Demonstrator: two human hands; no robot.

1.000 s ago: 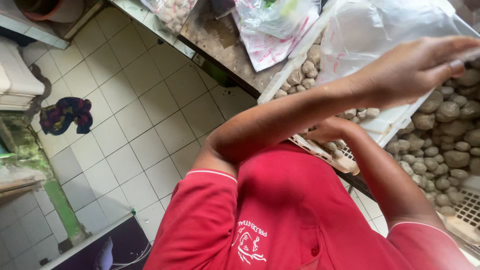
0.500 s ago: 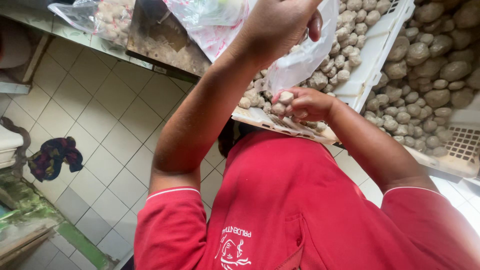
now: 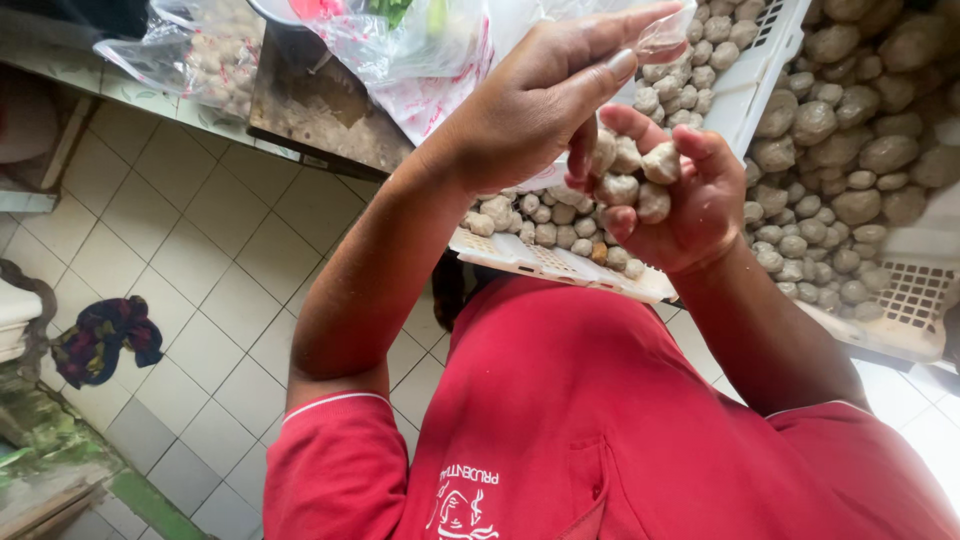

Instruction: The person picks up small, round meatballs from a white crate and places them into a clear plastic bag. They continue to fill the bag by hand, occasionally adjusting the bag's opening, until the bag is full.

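My left hand (image 3: 545, 105) pinches the rim of a clear plastic bag (image 3: 665, 35) between thumb and fingers; most of the bag runs out of the top edge and is hard to make out. My right hand (image 3: 675, 195) is cupped, closed loosely around a handful of pale grey balls (image 3: 640, 175), just beside the bag's mouth. My red shirt (image 3: 600, 420) blocks the lower view. Behind my hands, white crates (image 3: 550, 262) hold many more balls. Further bags (image 3: 190, 50) lie on a dark worktop (image 3: 320, 120). A crumpled cloth (image 3: 100, 338) lies on the white tiled floor (image 3: 190, 270).
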